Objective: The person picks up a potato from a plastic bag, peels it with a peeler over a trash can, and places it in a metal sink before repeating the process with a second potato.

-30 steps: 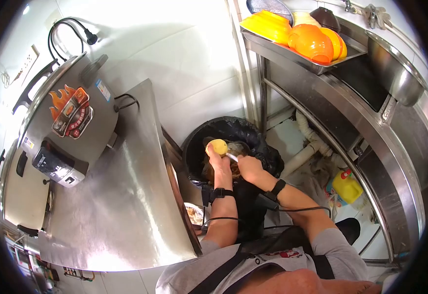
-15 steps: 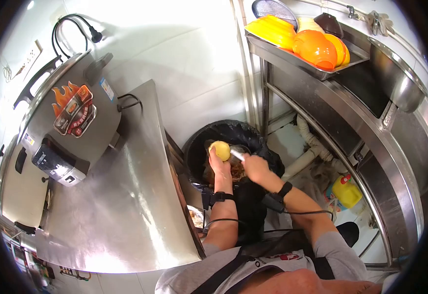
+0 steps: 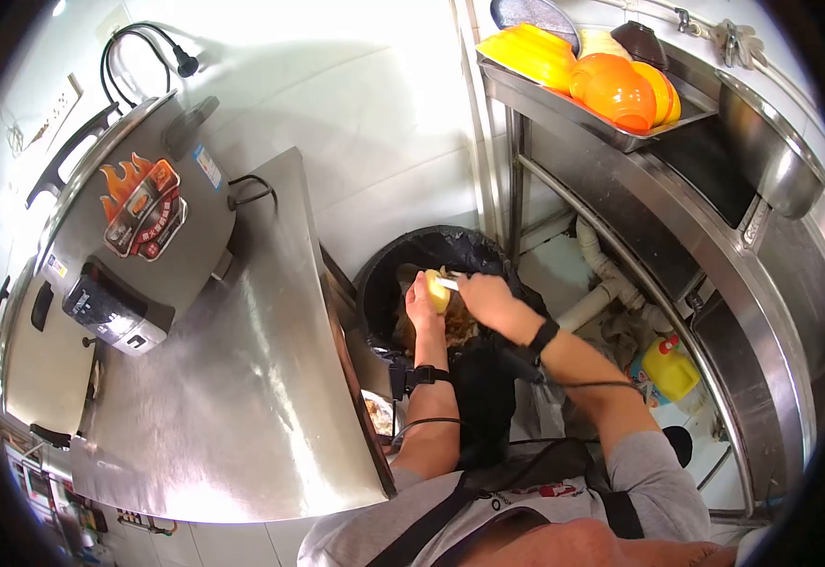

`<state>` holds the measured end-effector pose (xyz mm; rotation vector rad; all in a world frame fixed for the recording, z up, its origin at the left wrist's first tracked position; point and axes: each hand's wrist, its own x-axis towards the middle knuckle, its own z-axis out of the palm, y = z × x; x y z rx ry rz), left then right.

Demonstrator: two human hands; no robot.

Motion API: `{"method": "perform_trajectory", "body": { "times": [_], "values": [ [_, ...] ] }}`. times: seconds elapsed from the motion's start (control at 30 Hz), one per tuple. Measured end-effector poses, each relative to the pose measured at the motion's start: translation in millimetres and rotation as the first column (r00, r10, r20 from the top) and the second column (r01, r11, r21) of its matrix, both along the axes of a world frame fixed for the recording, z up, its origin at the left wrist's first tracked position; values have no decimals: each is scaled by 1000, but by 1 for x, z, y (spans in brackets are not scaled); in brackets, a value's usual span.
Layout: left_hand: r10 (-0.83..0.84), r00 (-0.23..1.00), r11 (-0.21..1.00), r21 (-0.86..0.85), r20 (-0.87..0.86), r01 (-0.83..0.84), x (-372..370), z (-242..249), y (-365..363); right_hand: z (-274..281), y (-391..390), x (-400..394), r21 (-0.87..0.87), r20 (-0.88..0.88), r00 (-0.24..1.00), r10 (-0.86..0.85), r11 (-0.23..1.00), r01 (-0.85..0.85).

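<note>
My left hand (image 3: 420, 307) is closed around a pale yellow, peeled-looking potato (image 3: 438, 295), held over a black-lined bin (image 3: 372, 274). In my right hand (image 3: 486, 300) is a white-handled peeler (image 3: 449, 283), its working end at the potato's upper right side. Fingers partly hide the tool, so its blade is not clear. Brown and pale scraps (image 3: 462, 329) lie inside the bin below both hands.
A steel table (image 3: 242, 397) with a large grey electric cooker (image 3: 171, 231) stands at left. To the right, a steel sink unit (image 3: 677, 203) carries a tray of orange and yellow bowls (image 3: 616, 94). A yellow bottle (image 3: 670, 369) and drain pipes (image 3: 592, 302) are beneath it.
The potato has turned in my left hand and now shows a narrower side. My right hand has moved slightly up and left, bringing the peeler against the potato's upper part.
</note>
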<state>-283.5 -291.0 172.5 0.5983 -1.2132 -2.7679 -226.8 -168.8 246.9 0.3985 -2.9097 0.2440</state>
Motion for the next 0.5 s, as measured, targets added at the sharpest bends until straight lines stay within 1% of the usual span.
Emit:
{"method": "perform_trajectory", "body": {
  "times": [0.07,0.1,0.13,0.17,0.2,0.27,0.33,0.37,0.4,0.43,0.47,0.5],
  "values": [
    [39,999,999,-4,27,-39,-8,-16,-5,-26,-2,22,-24,88,991,100,995,-98],
    [103,995,994,-19,12,-103,-13,-23,-7,-38,-5,27,-25,90,990,104,994,-102],
    [165,986,986,-33,-7,-165,-14,-17,-9,-48,-7,28,-81,103,995,5,997,3],
    [163,987,987,19,-10,-163,-12,-14,-7,-55,-3,26,-125,118,989,-90,987,105],
    [170,985,985,24,-14,-170,-13,-12,-7,-49,-1,21,-121,113,990,-83,988,97],
    [134,989,986,-92,-68,-140,-7,-14,-5,-28,5,12,-126,64,985,-158,978,166],
    [106,992,986,-124,-61,-113,-2,-7,-1,-9,11,-7,-104,-34,993,-117,988,113],
    [47,992,983,-174,-116,-66,-2,-8,1,-1,13,-14,-86,-104,992,-73,994,64],
    [-16,986,974,-223,-168,-22,-2,-10,4,0,15,-19,-88,-110,990,-86,993,76],
    [-66,974,963,-269,-218,5,-4,-11,6,1,16,-25,-32,-106,994,-25,999,22],
    [-73,971,963,-268,-226,10,-5,-12,8,2,18,-30,24,-97,995,37,999,-35],
    [-57,976,973,-232,-211,6,-5,-11,9,3,18,-26,17,-46,998,54,998,-53]
  ]
}}
